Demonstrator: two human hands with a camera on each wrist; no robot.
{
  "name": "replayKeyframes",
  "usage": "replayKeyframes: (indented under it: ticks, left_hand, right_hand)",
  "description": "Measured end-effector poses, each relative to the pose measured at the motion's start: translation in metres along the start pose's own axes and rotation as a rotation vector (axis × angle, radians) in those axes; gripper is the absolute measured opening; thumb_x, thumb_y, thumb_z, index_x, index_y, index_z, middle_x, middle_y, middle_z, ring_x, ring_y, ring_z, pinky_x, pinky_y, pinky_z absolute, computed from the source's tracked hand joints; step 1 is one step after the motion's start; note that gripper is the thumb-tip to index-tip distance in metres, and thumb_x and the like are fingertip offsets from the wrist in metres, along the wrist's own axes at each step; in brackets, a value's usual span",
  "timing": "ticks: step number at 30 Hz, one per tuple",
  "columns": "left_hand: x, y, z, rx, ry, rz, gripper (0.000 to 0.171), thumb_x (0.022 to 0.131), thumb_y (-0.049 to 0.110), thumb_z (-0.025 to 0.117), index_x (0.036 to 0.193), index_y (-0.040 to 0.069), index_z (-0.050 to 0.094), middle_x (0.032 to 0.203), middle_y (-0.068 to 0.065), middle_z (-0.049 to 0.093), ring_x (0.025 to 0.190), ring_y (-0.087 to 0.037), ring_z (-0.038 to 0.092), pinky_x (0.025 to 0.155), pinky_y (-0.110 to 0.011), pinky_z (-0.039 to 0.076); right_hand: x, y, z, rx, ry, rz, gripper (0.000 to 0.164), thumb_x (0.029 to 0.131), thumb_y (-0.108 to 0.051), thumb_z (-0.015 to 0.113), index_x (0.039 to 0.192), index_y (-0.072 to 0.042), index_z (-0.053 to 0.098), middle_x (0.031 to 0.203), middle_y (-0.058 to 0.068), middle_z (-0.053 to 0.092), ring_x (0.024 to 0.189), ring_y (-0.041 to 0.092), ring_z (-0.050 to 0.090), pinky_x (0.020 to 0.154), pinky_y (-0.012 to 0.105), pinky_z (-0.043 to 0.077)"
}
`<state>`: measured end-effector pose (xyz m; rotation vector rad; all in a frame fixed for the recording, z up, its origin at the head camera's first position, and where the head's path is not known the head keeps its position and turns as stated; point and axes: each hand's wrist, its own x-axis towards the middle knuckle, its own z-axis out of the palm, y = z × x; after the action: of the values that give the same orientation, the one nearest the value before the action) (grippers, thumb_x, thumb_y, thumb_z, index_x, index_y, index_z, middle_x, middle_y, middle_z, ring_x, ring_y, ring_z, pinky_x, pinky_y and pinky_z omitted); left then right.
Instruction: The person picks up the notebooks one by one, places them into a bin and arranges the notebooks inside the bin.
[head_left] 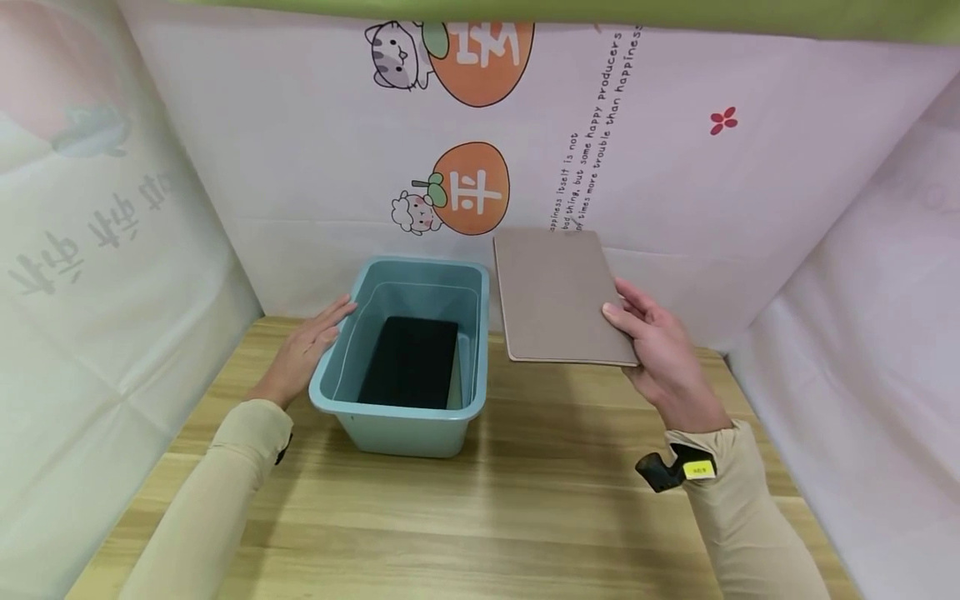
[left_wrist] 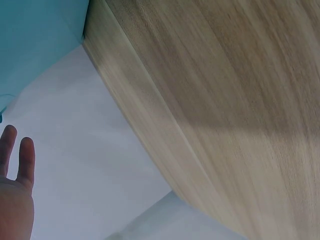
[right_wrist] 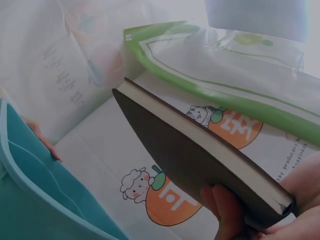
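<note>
A greyish-brown notebook (head_left: 562, 296) is held up by my right hand (head_left: 663, 350), thumb on its cover and fingers beneath. In the right wrist view the notebook (right_wrist: 165, 145) shows its cream page edges. To its left stands a blue plastic bin (head_left: 408, 431) on the table. A flat black item (head_left: 412, 362) lies inside the bin, with a pale item partly visible beside it. My left hand (head_left: 303, 354) rests with extended fingers against the bin's left rim; in the left wrist view only part of that hand (left_wrist: 17, 185) shows.
The wood-grain table (head_left: 555, 517) meets a printed white cloth (head_left: 300, 150) behind the bin. More white cloth hangs at the left and right sides. A green edge (head_left: 570, 17) runs along the top.
</note>
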<state>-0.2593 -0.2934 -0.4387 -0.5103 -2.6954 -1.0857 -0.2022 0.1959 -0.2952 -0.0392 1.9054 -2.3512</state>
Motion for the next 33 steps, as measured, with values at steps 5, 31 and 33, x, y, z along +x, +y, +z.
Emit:
replayKeyframes:
  ticks: [5, 31, 33]
  left_hand:
    - [0.001, 0.0, 0.001, 0.009, -0.004, 0.008, 0.047, 0.113, 0.04, 0.027, 0.16, 0.038, 0.031, 0.17, 0.019, 0.018, 0.16, -0.03, 0.02, 0.123, -0.067, 0.018]
    - [0.003, -0.004, 0.0, -0.001, -0.008, -0.006, 0.047, 0.112, 0.045, 0.028, 0.158, 0.043, 0.032, 0.171, 0.011, 0.021, 0.16, -0.027, 0.02, 0.124, -0.066, 0.018]
    - [0.002, -0.004, 0.0, -0.003, -0.008, -0.008, 0.047, 0.112, 0.045, 0.028, 0.158, 0.043, 0.032, 0.171, 0.01, 0.022, 0.16, -0.028, 0.02, 0.124, -0.066, 0.017]
  right_hand:
    - [0.006, 0.001, 0.007, 0.04, 0.012, 0.005, 0.073, 0.102, -0.017, 0.062, 0.164, -0.018, 0.023, 0.123, -0.005, 0.048, 0.092, 0.005, 0.071, 0.077, 0.019, 0.061]
    - [0.04, 0.009, 0.051, -0.001, 0.053, 0.047, 0.063, 0.102, -0.008, 0.057, 0.159, -0.012, 0.03, 0.115, -0.004, 0.057, 0.085, 0.003, 0.072, 0.074, 0.019, 0.061]
    - [0.046, 0.011, 0.054, -0.006, 0.055, 0.052, 0.062, 0.102, -0.008, 0.057, 0.158, -0.013, 0.032, 0.115, -0.005, 0.057, 0.085, 0.003, 0.072, 0.073, 0.02, 0.061]
